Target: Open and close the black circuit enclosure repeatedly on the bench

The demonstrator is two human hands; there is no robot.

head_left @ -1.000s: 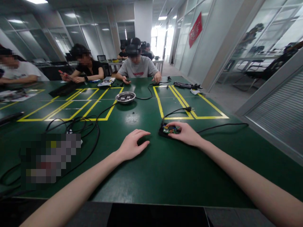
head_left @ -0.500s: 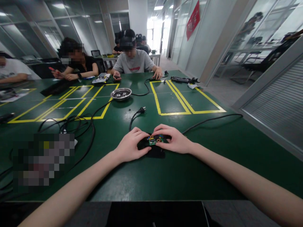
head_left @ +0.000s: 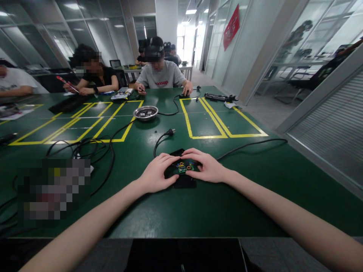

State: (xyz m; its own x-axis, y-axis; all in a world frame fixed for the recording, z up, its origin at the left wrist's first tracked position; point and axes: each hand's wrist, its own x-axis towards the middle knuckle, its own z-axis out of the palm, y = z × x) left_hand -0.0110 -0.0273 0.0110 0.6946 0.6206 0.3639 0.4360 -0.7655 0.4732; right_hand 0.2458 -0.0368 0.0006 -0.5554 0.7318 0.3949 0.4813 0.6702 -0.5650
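Note:
A small black device (head_left: 181, 177) with an exposed green circuit board (head_left: 183, 167) lies on the green table (head_left: 198, 211) right in front of me. My left hand (head_left: 155, 175) grips its left side with curled fingers. My right hand (head_left: 205, 168) grips its right side, fingers curled over the top edge. A black cable runs from the device to a plug (head_left: 170, 132) lying further up the table. Another black cord (head_left: 249, 145) trails off to the right.
A metal bowl (head_left: 145, 112) with small parts sits mid-table between yellow taped rectangles (head_left: 210, 124). A tangle of black cables (head_left: 85, 149) lies at the left. Several people sit at the far end. A black tool (head_left: 218, 97) lies far right.
One second ago only my right hand was on the device, further right. Both hands now hold it in front of me, and its plug has trailed left with it.

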